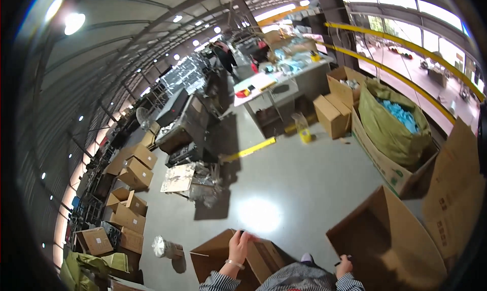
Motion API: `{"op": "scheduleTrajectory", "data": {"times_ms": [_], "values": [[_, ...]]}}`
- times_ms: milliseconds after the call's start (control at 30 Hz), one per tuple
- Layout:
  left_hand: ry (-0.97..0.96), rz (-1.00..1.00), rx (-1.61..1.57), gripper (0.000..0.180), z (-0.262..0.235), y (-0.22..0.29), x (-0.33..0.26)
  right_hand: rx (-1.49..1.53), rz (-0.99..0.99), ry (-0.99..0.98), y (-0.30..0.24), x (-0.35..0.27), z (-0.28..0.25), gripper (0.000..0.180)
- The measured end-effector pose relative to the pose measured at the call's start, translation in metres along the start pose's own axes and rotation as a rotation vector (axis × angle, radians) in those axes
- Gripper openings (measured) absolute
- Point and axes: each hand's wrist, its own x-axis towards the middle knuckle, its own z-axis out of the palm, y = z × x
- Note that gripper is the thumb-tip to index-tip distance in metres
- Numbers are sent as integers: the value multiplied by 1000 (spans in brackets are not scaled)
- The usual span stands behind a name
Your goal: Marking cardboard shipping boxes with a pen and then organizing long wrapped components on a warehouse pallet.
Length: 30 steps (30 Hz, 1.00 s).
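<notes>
In front of me on the left stands a small open cardboard box [269,258]. My left hand [238,248], with a bracelet at the wrist, is closed at its upper edge, fingers bent over the cardboard. My right hand [344,267] is curled closed beside the near left side of a large open cardboard box [362,230]. A small dark thing, perhaps a thin stick, pokes out of the right fist; its kind is too small to make out. Both forearms wear striped sleeves.
At right, a green sack [390,133] with blue pieces stands in a long carton [378,161]. A wrapped cylinder [167,248] stands left. Further off are a small worn table [178,178], a yellow floor strip [251,150], a workbench [304,80] and several cartons [134,172].
</notes>
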Motion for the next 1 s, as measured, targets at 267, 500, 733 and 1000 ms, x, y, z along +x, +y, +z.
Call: {"op": "scheduleTrajectory", "data": {"times_ms": [267,500,733,1000], "values": [[360,-63,-71,43,-115,-36,-57,-55,-448,387,-189,105,-132,7],[505,30,7,25,-157,-38,17,434,-776,317,-400,59,-195,14],[857,301,109,32,-291,-44,66,610,-951,223,-458,102,-274,13],[-333,185,396,31,-174,-17,147,845,-651,387,-505,246,-260,25]]}}
